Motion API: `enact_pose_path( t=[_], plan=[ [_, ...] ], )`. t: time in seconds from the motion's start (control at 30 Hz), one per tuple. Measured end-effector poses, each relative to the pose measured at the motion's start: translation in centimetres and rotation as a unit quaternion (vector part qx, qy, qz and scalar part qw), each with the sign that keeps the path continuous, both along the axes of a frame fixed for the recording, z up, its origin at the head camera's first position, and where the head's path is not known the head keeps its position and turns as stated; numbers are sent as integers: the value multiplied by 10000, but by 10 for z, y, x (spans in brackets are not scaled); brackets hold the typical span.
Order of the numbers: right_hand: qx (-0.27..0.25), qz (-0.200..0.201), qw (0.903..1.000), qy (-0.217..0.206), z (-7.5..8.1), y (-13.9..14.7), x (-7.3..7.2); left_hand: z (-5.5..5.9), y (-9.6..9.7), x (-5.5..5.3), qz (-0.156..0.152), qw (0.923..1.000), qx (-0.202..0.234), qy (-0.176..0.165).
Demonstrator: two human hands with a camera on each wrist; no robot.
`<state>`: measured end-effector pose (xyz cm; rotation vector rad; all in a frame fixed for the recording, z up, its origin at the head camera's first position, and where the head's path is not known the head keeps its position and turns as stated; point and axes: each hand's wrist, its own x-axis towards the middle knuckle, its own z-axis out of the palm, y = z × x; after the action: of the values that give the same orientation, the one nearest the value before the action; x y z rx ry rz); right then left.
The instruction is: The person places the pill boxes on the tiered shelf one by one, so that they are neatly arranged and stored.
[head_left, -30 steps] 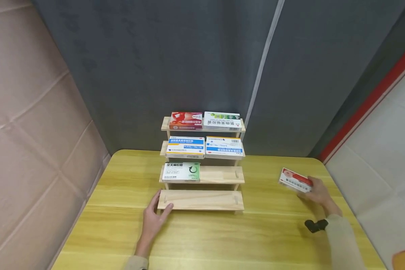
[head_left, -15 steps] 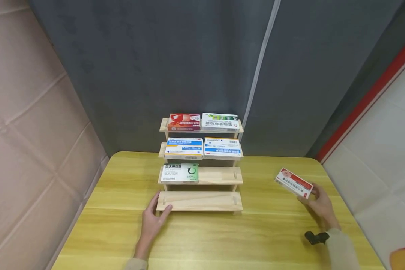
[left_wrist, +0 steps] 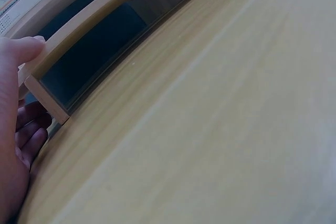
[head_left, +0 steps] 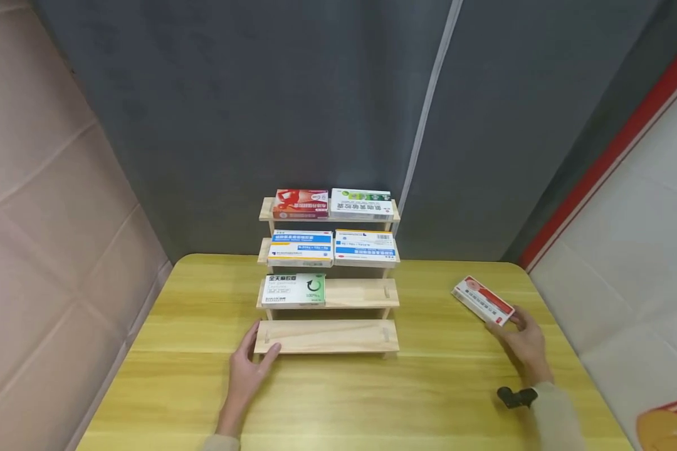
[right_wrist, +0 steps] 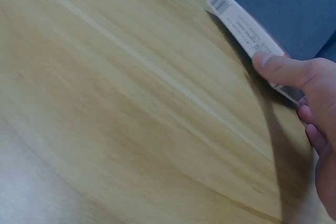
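My right hand point(head_left: 523, 346) pinches a red and white medicine box point(head_left: 483, 300) by its near right end, low over the right side of the table. In the right wrist view the thumb lies along the long side of the box point(right_wrist: 247, 30). At the left end of the bottom step, my left hand point(head_left: 247, 369) grips the stepped wooden display rack point(head_left: 327, 336). Its thumb point(left_wrist: 29, 49) rests on the step's front edge, with the other fingers curled round beside the leg in the left wrist view. A white and green medicine box point(head_left: 294, 290) lies on the step above.
Two blue and white medicine boxes point(head_left: 300, 247) share the third step. On the top step sit a red medicine box point(head_left: 301, 203) and a white and green one point(head_left: 361, 203). A dark grey curtain point(head_left: 231, 125) hangs behind the wooden table point(head_left: 338, 407).
The right hand has drawn the medicine box slightly left and turned it to a steeper slant. The left hand keeps its place on the rack; the head view has shifted slightly.
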<state>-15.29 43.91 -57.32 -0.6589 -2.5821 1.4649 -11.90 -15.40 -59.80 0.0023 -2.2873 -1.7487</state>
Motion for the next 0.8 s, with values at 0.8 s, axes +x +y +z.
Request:
enact_pose_path(
  t=[0.8],
  plan=[
    [-297, -998, 9878, 1160, 34, -21, 1, -3, -2, 0, 55, 10000, 40, 59]
  ],
)
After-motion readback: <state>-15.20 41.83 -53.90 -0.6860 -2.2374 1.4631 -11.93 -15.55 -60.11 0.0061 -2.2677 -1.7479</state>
